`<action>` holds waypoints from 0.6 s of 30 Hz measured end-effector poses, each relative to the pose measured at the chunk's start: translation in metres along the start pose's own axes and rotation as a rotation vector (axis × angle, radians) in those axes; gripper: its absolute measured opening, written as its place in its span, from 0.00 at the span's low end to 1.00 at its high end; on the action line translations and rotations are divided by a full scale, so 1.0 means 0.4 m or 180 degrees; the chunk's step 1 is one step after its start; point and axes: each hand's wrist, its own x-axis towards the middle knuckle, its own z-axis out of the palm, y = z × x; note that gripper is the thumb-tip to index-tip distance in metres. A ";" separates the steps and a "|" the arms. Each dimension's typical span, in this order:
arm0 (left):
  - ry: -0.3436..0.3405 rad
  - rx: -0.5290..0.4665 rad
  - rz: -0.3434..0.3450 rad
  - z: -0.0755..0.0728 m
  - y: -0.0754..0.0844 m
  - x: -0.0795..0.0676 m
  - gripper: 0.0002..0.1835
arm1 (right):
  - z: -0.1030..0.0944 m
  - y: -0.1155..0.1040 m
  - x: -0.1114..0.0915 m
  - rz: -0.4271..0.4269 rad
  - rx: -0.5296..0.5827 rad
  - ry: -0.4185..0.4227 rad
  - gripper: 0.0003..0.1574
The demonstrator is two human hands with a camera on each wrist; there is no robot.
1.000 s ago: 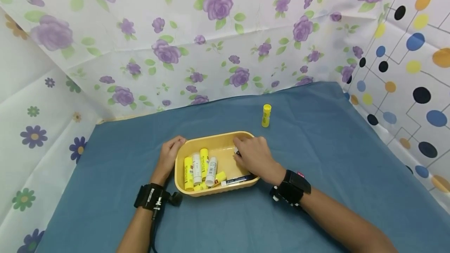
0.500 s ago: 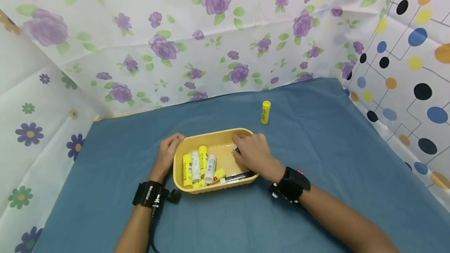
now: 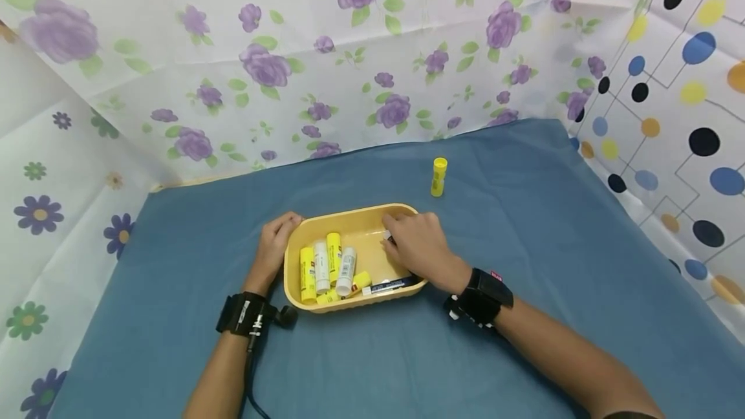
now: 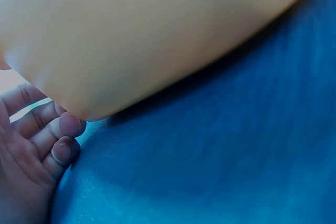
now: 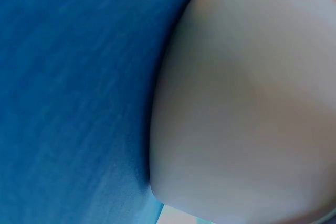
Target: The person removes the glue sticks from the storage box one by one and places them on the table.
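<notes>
A yellow plastic basket [image 3: 343, 308] sits on the blue cloth in front of the person. My left hand [image 3: 272, 249] grips its left end, and in the left wrist view the curled fingers [image 4: 65, 150] lie against the outer wall. My right hand [image 3: 421, 244] reaches over the right end, fingers bent down inside. Between its thumb and fingers shows the white-and-dark end of a marker [image 3: 388, 236], mostly hidden by the hand. A dark blue marker [image 3: 391, 286] lies along the near wall. Yellow glue sticks [image 3: 307, 275] and white glue sticks [image 3: 346, 271] fill the left half.
One yellow glue stick [image 3: 439, 177] stands upright on the blue cloth [image 3: 500, 212] beyond the basket's right end. Floral sheets [image 3: 349, 83] hang behind and at the left, a dotted sheet [image 3: 687, 167] at the right. A cable [image 3: 249, 374] trails from the left wrist camera.
The head view has tilted a little, so everything sits slightly higher in the frame. Both hands keep their places on the basket and the marker.
</notes>
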 end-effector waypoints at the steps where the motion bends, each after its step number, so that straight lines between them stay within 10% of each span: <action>1: 0.0012 0.0009 -0.0001 0.001 0.000 0.000 0.20 | 0.000 0.000 0.000 0.0002 0.0003 0.0005 0.16; 18: 0.0034 0.0006 -0.0102 0.000 0.000 0.005 0.20 | 0.000 0.002 0.004 -0.0004 0.0049 0.0107 0.19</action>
